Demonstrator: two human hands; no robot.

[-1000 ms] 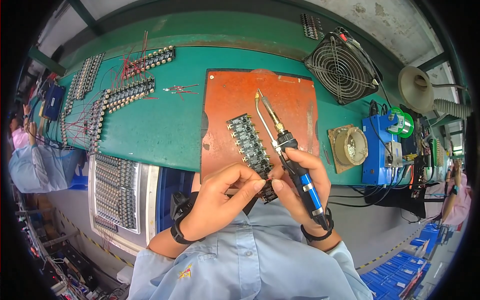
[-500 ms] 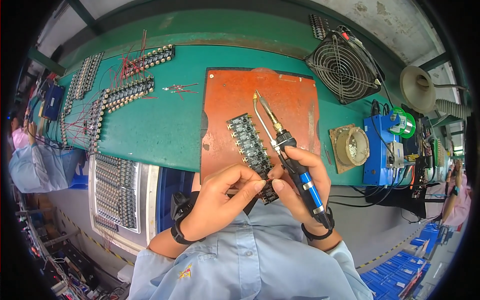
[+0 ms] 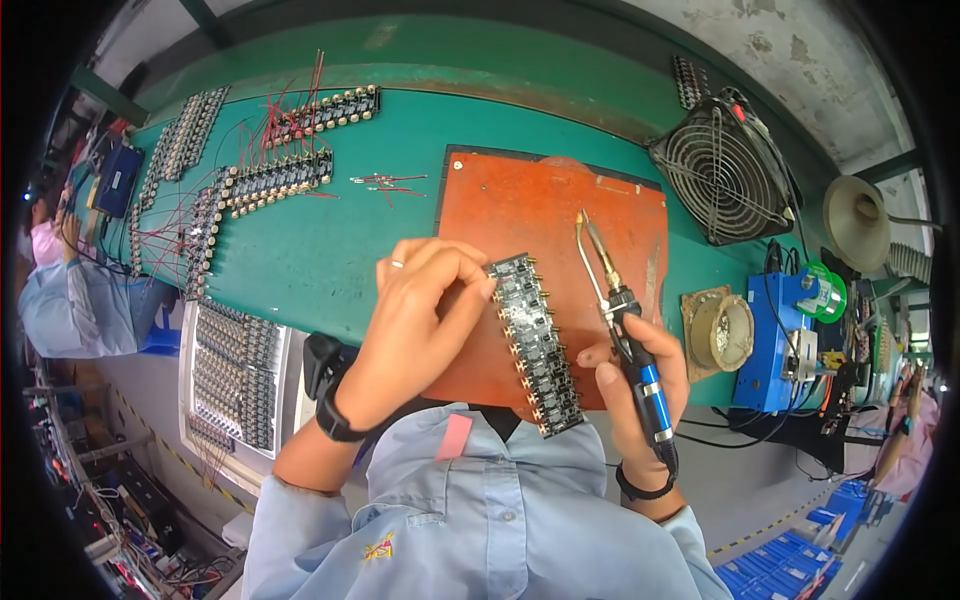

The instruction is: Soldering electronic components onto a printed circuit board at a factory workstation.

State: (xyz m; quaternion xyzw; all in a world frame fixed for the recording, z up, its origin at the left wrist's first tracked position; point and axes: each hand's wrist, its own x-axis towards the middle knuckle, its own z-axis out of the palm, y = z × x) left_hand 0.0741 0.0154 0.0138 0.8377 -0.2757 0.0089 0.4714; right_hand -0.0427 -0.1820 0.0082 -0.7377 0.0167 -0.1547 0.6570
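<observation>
The soldering iron (image 3: 655, 402) is being gripped in the right hand (image 3: 630, 428). The circuit-board strip (image 3: 535, 340) is being positioned over the orange mat (image 3: 500, 220), overlapping its near edge. The strip's far corner is being met by the left hand (image 3: 415, 312); whether it is pinched cannot be told.

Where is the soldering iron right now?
In the head view, the soldering iron is right of centre in the right hand, its tip over the orange mat, right of the circuit-board strip.
</observation>
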